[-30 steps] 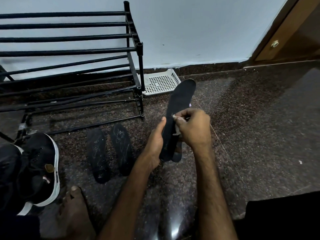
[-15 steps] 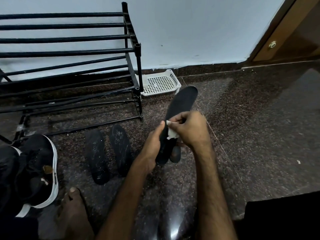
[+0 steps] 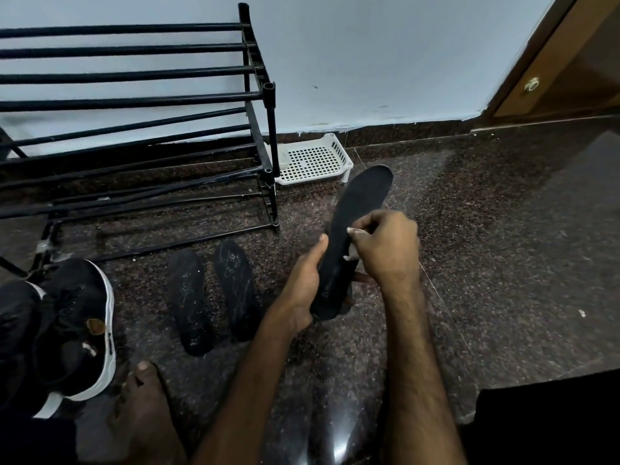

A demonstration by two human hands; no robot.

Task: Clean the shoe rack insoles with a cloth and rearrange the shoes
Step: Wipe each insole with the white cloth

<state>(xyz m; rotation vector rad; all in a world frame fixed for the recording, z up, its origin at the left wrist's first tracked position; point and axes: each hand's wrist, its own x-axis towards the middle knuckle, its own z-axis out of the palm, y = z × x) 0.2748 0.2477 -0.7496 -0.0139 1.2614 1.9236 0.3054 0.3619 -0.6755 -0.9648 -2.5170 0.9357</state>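
We note the right hand (image 3: 385, 250) has edged slightly rightward, pinching the white cloth (image 3: 352, 257) against the mid-length edge of the raised insole (image 3: 362, 199). The left hand (image 3: 302, 290) grips the heel end; the long axis runs away from us, toe beyond the cloth.

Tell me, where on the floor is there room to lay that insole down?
The widest bare floor lies right of the right hand, between the white basket and the door. A narrower strip runs between the rack and the held insole. Left is crowded: two insoles, a black shoe and a bare foot.
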